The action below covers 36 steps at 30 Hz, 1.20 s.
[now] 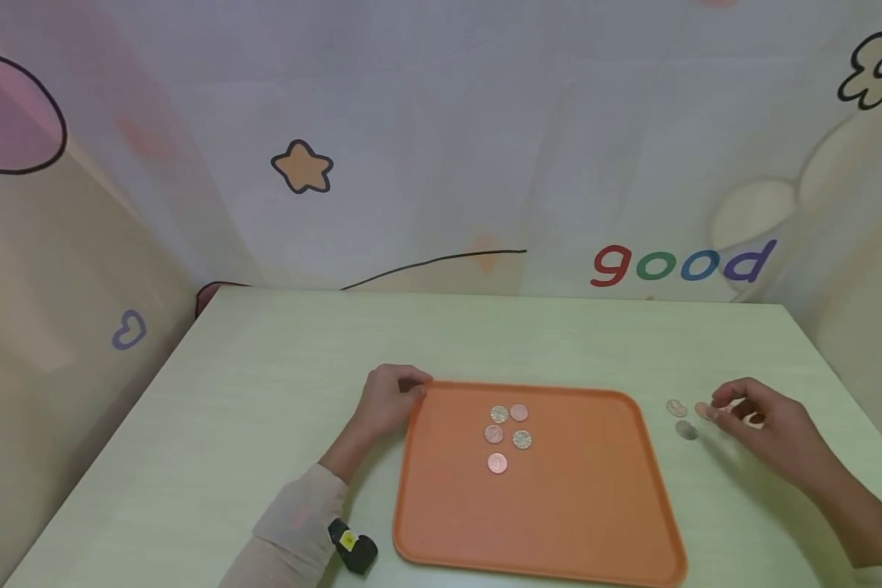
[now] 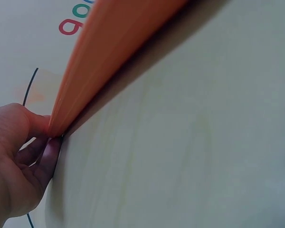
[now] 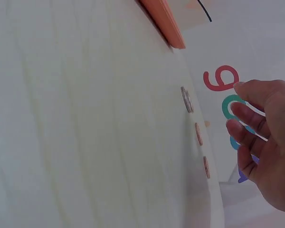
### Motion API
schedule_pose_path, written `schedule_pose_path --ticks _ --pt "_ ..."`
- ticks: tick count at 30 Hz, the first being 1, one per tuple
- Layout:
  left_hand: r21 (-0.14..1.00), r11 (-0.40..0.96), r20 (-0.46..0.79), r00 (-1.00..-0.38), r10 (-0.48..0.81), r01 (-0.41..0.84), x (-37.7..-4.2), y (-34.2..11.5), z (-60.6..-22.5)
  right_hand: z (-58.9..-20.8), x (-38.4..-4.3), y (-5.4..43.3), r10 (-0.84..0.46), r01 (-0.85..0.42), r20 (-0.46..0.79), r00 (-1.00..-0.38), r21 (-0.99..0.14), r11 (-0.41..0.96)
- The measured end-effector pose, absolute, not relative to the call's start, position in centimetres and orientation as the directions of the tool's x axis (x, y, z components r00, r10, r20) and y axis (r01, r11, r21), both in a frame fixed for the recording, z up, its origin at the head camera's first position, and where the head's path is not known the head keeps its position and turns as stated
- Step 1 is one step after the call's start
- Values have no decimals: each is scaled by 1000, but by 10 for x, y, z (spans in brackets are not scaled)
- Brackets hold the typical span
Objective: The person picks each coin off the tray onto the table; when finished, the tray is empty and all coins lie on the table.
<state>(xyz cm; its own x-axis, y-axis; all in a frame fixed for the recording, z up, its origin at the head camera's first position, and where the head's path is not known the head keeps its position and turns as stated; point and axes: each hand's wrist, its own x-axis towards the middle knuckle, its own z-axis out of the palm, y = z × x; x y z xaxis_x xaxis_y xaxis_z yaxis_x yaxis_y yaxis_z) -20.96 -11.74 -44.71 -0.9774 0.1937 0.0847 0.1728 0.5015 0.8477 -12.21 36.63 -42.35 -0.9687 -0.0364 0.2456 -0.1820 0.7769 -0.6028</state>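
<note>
An orange tray [image 1: 581, 490] lies on the pale table, with several coins [image 1: 496, 463], some coppery and some silvery, grouped in its far left part. My left hand [image 1: 391, 402] pinches the tray at its far left corner, thumb and finger meeting at the rim in the left wrist view. To the right of the tray, my right hand [image 1: 768, 425] hovers over a few more coins, its fingers loosely bent with nothing between them. Beside its fingertips are a coppery coin [image 1: 702, 410] and a silvery coin [image 1: 686, 429]. In the right wrist view these coins [image 3: 198, 134] lie flat on the table.
A black device [image 1: 354, 549] with a yellow label sits at my left wrist. Behind the table [image 1: 301, 343] hangs a light backdrop [image 1: 441, 163] with drawn shapes and the word "good". More backdrop closes in at both sides.
</note>
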Motion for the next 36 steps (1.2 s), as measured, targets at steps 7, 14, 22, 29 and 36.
schedule_pose_path --ticks 7,14,22,29,36 --pt "839 523 63 -981 184 152 -209 -117 -446 -417 -127 347 -101 -292 337 -936 -581 760" --pt "827 544 53 -984 168 137 -209 -116 -445 -414 -129 332 -163 -356 357 -920 -586 728" --pt "832 537 52 -982 179 142 -208 -116 -447 -419 -132 311 -219 -361 302 -928 -576 733" --pt "835 535 43 -985 167 127 -208 -116 -446 -417 -137 290 -302 -414 286 -910 -562 716" --pt "834 536 47 -985 165 130 -208 -116 -446 -420 -140 272 -351 -450 281 -893 -578 681"
